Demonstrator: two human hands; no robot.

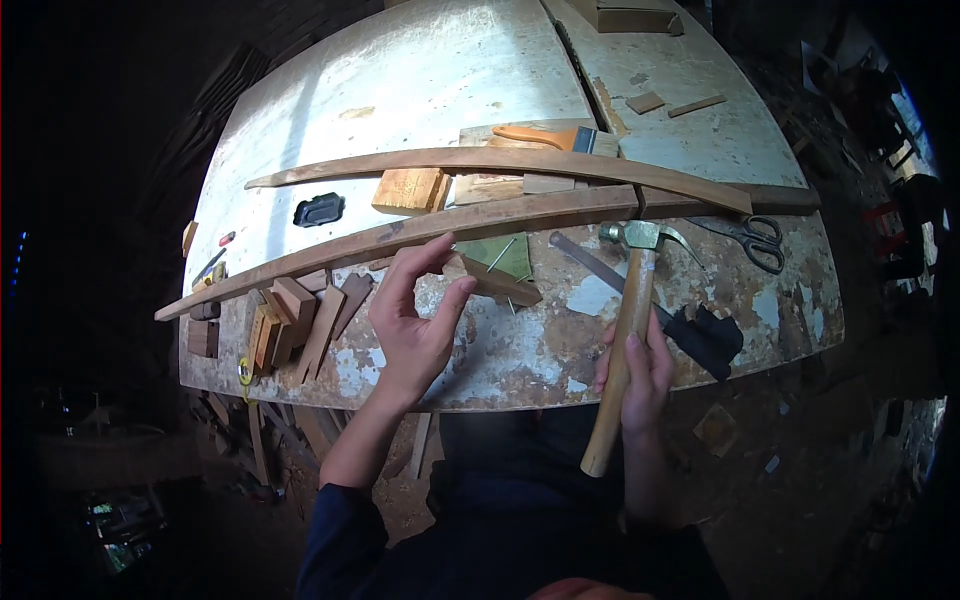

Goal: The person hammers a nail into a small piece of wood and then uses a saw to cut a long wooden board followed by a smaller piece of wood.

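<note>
My left hand [415, 310] grips one end of a small wooden block [495, 284] between thumb and fingers, above the near part of the workbench. Nails [503, 254] stick out of the block on its upper and lower sides. In my right hand [640, 372] is a claw hammer [630, 345], its wooden handle slanting down toward me and its metal head up, claw to the right. A green piece of sheet [512, 252] lies behind the block. Close to the hammer, a flat metal strip [595, 266] runs under it toward a black cloth [705, 340].
A long wooden beam [400, 237] and a curved wooden strip [440, 158] cross the bench. Scissors [762, 245] lie at right, a paintbrush [540, 136] beyond. A black tray [318, 209] and several wood offcuts [290, 310] are at left; a tape measure [245, 372] sits at the front edge.
</note>
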